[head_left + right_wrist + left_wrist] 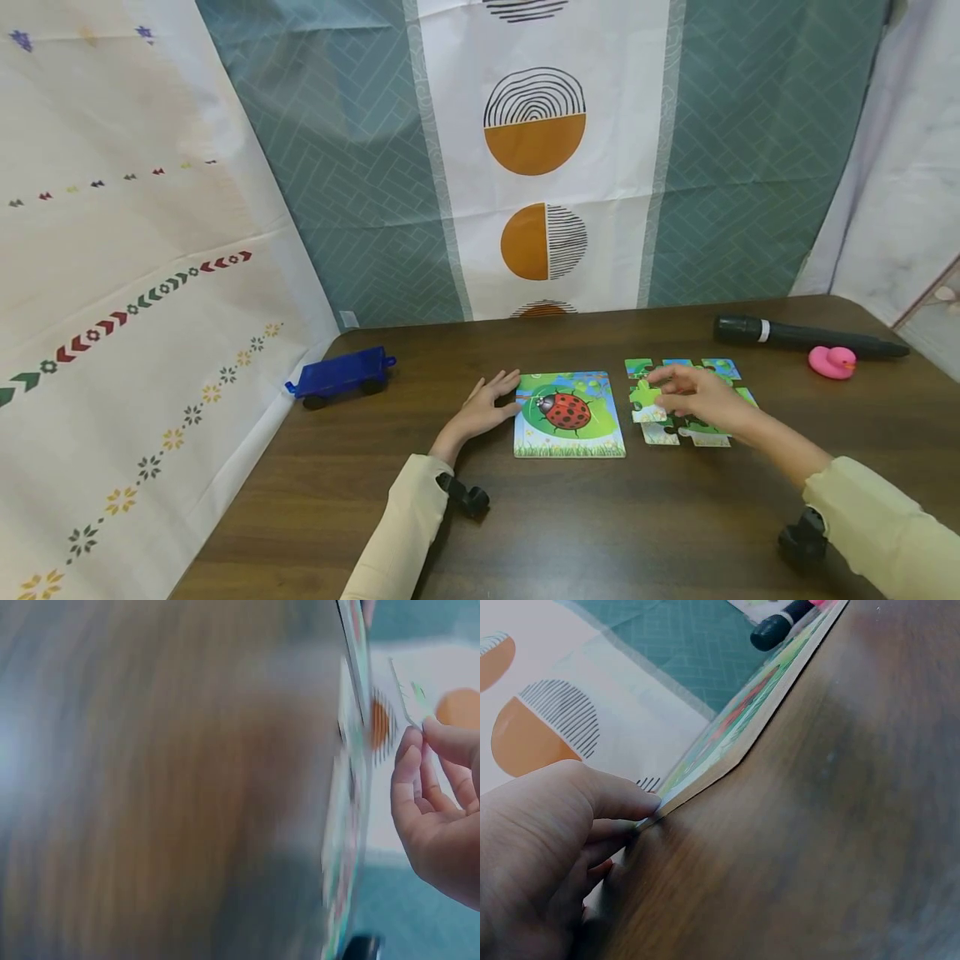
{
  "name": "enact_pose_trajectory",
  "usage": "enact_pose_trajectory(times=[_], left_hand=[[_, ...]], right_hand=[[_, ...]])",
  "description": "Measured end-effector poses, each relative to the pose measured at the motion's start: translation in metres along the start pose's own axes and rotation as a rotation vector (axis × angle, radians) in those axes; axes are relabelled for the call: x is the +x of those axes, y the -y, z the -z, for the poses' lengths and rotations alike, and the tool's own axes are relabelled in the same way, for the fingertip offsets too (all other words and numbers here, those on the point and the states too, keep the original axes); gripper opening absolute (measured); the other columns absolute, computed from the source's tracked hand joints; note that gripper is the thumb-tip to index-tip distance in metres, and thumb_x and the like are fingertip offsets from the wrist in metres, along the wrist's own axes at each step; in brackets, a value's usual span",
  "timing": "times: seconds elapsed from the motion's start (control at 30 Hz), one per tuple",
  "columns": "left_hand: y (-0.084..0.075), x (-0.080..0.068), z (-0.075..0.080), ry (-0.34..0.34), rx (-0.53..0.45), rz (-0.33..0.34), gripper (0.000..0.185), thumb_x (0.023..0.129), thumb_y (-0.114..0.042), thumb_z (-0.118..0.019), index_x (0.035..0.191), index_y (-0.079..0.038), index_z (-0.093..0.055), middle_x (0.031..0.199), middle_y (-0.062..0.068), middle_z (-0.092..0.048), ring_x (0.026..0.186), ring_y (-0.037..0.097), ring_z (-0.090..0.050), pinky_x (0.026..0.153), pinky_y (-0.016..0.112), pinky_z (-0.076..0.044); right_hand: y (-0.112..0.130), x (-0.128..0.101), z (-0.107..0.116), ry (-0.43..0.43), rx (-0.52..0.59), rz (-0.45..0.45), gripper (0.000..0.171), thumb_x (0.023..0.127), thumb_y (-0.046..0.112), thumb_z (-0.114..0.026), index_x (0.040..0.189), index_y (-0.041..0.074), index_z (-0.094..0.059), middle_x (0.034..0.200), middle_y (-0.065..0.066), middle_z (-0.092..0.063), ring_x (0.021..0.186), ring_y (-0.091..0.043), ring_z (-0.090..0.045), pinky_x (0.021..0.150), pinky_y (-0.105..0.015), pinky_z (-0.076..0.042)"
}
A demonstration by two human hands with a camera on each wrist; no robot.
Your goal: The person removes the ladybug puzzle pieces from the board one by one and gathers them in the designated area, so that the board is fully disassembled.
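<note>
Nearest me, my left hand [491, 403] lies flat, fingertips steadying the ladybird puzzle board [569, 414] from nine o'clock, while my right hand [693, 397] pinches one piece [647, 394] from the loose pieces [686, 400] at the board's three o'clock, so I judge nearly everything remains unplaced.
</note>
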State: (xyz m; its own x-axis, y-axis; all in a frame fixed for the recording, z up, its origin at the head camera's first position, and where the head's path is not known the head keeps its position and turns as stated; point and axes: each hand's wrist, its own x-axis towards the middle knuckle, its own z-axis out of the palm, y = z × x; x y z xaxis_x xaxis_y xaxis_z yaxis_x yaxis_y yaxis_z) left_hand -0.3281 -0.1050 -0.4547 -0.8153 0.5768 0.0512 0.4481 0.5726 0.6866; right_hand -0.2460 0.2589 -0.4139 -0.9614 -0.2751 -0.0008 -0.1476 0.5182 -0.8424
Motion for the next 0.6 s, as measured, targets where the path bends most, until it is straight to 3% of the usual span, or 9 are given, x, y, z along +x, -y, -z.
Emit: enact_pose_trajectory(times=[0.23, 0.6], left_hand=[[0.001, 0.000, -0.001, -0.003, 0.004, 0.007, 0.057, 0.100, -0.020, -0.054, 0.150, -0.002, -0.035, 0.161, 0.009, -0.029, 0.153, 0.029, -0.014, 0.124, 0.055, 0.001], [0.000, 0.001, -0.001, -0.009, 0.005, 0.007, 0.057, 0.099, -0.020, -0.055, 0.149, -0.001, -0.036, 0.161, 0.010, -0.030, 0.153, 0.030, -0.015, 0.124, 0.057, 0.001]], right_hand=[[-0.024, -0.021, 0.042, -0.067, -0.073, -0.054, 0.044, 0.097, 0.022, -0.061, 0.128, -0.008, -0.054, 0.115, -0.024, -0.065, 0.080, -0.005, -0.064, 0.071, -0.026, -0.056], [-0.065, -0.055, 0.076, -0.103, -0.087, -0.144, 0.044, 0.095, 0.020, -0.063, 0.122, -0.014, -0.054, 0.096, 0.007, -0.070, 0.075, -0.001, -0.063, 0.069, -0.021, -0.055]])
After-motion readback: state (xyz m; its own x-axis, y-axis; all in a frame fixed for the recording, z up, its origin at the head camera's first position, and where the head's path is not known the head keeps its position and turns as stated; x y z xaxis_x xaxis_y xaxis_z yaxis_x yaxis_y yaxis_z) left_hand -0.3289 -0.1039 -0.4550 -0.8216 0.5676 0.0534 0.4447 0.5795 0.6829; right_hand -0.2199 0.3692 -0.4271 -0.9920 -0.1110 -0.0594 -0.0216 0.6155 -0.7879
